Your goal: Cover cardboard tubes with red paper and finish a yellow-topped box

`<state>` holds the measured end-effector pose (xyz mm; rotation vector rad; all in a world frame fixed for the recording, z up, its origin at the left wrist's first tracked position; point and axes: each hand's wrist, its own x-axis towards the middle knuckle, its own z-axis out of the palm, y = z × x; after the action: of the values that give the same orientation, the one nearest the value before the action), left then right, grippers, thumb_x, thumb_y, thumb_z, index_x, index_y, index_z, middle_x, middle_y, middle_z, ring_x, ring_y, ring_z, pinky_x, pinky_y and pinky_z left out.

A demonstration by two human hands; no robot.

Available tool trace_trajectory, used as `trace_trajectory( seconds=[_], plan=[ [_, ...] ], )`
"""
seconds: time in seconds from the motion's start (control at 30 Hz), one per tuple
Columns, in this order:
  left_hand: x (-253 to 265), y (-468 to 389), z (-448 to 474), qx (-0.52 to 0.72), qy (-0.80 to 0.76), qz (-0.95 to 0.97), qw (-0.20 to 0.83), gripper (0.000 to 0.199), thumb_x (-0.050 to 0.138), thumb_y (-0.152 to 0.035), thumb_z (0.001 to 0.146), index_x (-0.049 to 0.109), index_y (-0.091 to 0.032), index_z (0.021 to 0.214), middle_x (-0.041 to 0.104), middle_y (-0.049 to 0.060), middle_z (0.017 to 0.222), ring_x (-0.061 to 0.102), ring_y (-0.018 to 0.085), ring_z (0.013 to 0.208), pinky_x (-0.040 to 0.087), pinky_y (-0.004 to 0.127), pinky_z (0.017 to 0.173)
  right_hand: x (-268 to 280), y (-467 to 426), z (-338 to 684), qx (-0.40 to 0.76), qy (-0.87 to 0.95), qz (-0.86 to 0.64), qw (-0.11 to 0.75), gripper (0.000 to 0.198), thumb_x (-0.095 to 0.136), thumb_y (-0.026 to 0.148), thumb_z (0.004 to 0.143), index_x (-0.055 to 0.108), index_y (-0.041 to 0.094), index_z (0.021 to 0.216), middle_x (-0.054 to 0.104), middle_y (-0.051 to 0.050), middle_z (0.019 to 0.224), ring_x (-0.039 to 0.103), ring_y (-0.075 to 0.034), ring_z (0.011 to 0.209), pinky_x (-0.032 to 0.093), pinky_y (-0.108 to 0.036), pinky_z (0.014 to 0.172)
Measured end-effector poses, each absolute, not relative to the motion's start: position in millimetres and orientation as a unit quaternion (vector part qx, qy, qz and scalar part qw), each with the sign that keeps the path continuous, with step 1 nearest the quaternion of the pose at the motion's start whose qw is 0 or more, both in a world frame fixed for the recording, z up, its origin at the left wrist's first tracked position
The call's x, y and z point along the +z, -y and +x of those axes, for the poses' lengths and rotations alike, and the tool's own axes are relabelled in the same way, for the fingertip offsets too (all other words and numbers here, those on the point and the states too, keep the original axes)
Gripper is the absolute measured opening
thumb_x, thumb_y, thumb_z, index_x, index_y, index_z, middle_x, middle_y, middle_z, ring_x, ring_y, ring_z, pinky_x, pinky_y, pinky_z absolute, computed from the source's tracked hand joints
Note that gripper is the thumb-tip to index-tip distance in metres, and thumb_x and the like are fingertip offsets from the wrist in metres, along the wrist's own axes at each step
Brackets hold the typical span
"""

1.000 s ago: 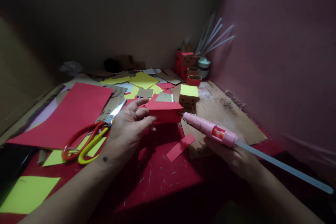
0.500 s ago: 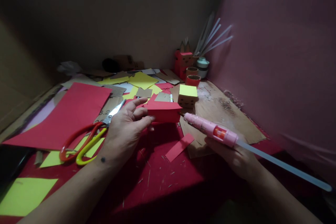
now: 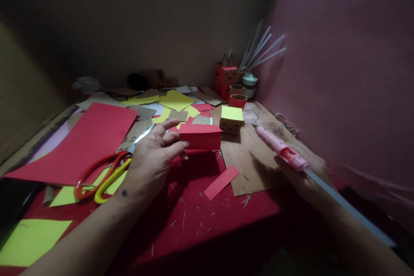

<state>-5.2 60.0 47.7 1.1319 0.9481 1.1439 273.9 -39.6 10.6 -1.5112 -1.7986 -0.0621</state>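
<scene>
Between the thumb and fingers of my left hand (image 3: pixel 155 153) is a small red paper-covered box (image 3: pixel 202 138), held a little above the table. My right hand (image 3: pixel 304 177) grips a pink glue gun (image 3: pixel 281 146), its nozzle pointing up and left over the cardboard; a long clear glue stick (image 3: pixel 349 209) sticks out of its back end. A red paper strip (image 3: pixel 221 182) lies below the box, partly on the cardboard sheet (image 3: pixel 255 177). Behind the box stands a cardboard block with a yellow top (image 3: pixel 231 114) and a face drawn on its front.
Scissors (image 3: pixel 111 174) with red and yellow handles lie by my left wrist, near a large red sheet (image 3: pixel 87 142). Yellow paper scraps (image 3: pixel 176 99) spread at the back. Cardboard rings (image 3: pixel 237 100), a red box figure (image 3: pixel 223 79), a lidded jar (image 3: pixel 249 84) and glue sticks (image 3: pixel 268 49) stand back right.
My right hand has drawn the glue gun away to the right, so its nozzle is apart from the red box. My left hand keeps the box almost in place, slightly further left.
</scene>
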Motion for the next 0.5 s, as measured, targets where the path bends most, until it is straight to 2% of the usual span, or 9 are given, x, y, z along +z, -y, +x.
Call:
trace_trajectory(
  seconds=[0.07,0.13,0.23,0.3,0.37,0.43,0.47,0.5],
  plan=[
    [48.4,-59.2,-5.3,0.492,-0.402,0.484,0.602,0.061,0.077,-0.01,0.062,0.055,-0.017,0.119,0.061,-0.006,0.064,0.056,0.009,0.05,0.05,0.02,0.051,5.1,30.1,298.1,-0.158,0.668,-0.672,0.279,0.043,0.044,0.038,0.089,0.059,0.019,0.125,0.064,-0.016,0.11,0.062,-0.036,0.099,0.053,-0.045,0.069],
    [48.8,-58.5,-5.6,0.492,-0.402,0.483,0.602,0.062,0.078,-0.011,0.061,0.055,-0.016,0.119,0.062,-0.005,0.065,0.057,0.009,0.051,0.05,0.019,0.052,4.2,18.9,319.0,-0.169,0.644,-0.73,0.157,0.05,0.046,0.038,0.087,0.055,0.012,0.127,0.062,-0.019,0.107,0.062,-0.036,0.091,0.051,-0.043,0.061],
    [48.6,-59.2,-6.3,0.5,-0.4,0.491,0.591,0.061,0.079,-0.012,0.06,0.057,-0.015,0.117,0.061,-0.006,0.062,0.057,0.009,0.049,0.049,0.018,0.05,10.6,5.8,337.4,-0.138,0.63,-0.761,0.07,0.045,0.045,0.029,0.084,0.055,0.009,0.123,0.061,-0.019,0.104,0.06,-0.034,0.093,0.049,-0.042,0.066],
    [48.0,-60.7,-6.6,0.5,-0.395,0.494,0.591,0.061,0.078,-0.011,0.06,0.057,-0.015,0.117,0.061,-0.005,0.061,0.056,0.009,0.049,0.049,0.017,0.05,17.9,2.4,337.7,-0.129,0.635,-0.76,0.048,0.041,0.047,0.024,0.08,0.059,0.009,0.117,0.059,-0.02,0.103,0.058,-0.034,0.092,0.048,-0.044,0.071],
    [47.0,-62.1,-6.8,0.496,-0.391,0.492,0.599,0.062,0.078,-0.01,0.06,0.057,-0.016,0.118,0.061,-0.005,0.061,0.056,0.009,0.049,0.05,0.018,0.05,25.7,3.3,326.3,-0.149,0.639,-0.75,0.085,0.039,0.048,0.022,0.078,0.061,0.009,0.113,0.058,-0.022,0.107,0.055,-0.035,0.095,0.047,-0.048,0.076],
    [45.5,-62.7,-6.6,0.488,-0.387,0.489,0.61,0.063,0.078,-0.01,0.06,0.058,-0.019,0.119,0.062,-0.005,0.063,0.057,0.01,0.051,0.051,0.019,0.05,32.8,5.8,303.3,-0.156,0.636,-0.724,0.218,0.035,0.049,0.026,0.081,0.062,0.01,0.11,0.058,-0.021,0.109,0.054,-0.035,0.1,0.046,-0.05,0.081],
    [44.7,-62.7,-6.3,0.484,-0.386,0.489,0.615,0.064,0.079,-0.011,0.06,0.058,-0.02,0.12,0.062,-0.005,0.064,0.058,0.01,0.051,0.052,0.02,0.05,35.8,6.7,288.6,-0.099,0.655,-0.686,0.301,0.034,0.05,0.026,0.081,0.061,0.013,0.111,0.059,-0.017,0.108,0.056,-0.031,0.098,0.048,-0.046,0.079],
    [43.9,-62.5,-5.8,0.483,-0.385,0.489,0.616,0.063,0.079,-0.012,0.06,0.058,-0.02,0.12,0.062,-0.004,0.065,0.058,0.01,0.052,0.052,0.02,0.049,38.3,6.6,272.7,0.009,0.671,-0.645,0.365,0.035,0.052,0.028,0.083,0.058,0.016,0.116,0.061,-0.013,0.105,0.059,-0.025,0.09,0.051,-0.041,0.074]
  ],
)
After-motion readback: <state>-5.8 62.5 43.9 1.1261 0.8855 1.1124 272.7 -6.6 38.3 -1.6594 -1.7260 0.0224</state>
